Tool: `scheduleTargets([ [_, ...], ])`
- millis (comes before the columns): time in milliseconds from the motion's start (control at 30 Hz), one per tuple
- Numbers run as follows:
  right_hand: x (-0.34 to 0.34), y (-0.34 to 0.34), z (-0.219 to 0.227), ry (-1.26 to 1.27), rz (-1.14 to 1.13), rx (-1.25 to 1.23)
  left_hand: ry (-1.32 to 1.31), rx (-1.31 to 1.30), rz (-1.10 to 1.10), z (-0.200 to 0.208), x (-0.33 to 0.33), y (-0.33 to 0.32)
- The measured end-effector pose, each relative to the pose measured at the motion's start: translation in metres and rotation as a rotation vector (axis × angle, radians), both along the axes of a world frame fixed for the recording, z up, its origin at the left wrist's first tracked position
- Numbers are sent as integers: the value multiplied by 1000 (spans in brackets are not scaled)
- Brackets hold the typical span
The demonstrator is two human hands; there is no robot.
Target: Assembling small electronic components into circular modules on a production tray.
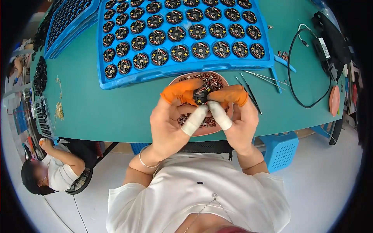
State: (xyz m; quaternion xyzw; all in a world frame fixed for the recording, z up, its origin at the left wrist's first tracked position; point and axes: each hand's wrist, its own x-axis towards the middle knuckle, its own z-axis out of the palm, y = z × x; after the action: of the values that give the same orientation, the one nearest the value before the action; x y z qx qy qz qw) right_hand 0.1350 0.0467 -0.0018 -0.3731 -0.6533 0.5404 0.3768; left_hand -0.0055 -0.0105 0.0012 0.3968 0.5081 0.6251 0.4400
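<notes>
Over a pink bowl point(208, 133) my two hands hold one small round black part point(200, 95) with yellow and red bits on its face. My left hand point(171, 120) grips it from the left, fingers in orange covers and thumb in a white one. My right hand point(241, 120), covered the same way, closes on it from the right, both thumbs at its near edge. The fingers hide much of the part. Many small brown-red and silver pieces point(211, 80) lie in the bowl beneath.
A blue tray point(155, 75) beyond the bowl carries rows of similar round parts. More trays point(58, 51) are stacked far left. Tweezers point(250, 93), a black cable point(290, 73) and a pink dish point(334, 101) lie right. A co-worker point(62, 167) sits left; a blue stool point(280, 151) stands right.
</notes>
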Motion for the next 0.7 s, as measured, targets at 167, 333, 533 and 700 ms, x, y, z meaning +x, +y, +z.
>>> scheduleTargets([
  [167, 5, 3, -7, 43, -21, -51, -177, -142, 37, 2, -7, 3],
  [333, 5, 8, -3, -84, 3, 187, -145, -140, 60, 1, -7, 3],
  [533, 1, 9, -10, -185, -44, 425, -121, -107, 71, 5, -2, 3],
  [700, 1, 11, -11, -256, 5, 576, -116, -106, 80, 5, -3, 2],
])
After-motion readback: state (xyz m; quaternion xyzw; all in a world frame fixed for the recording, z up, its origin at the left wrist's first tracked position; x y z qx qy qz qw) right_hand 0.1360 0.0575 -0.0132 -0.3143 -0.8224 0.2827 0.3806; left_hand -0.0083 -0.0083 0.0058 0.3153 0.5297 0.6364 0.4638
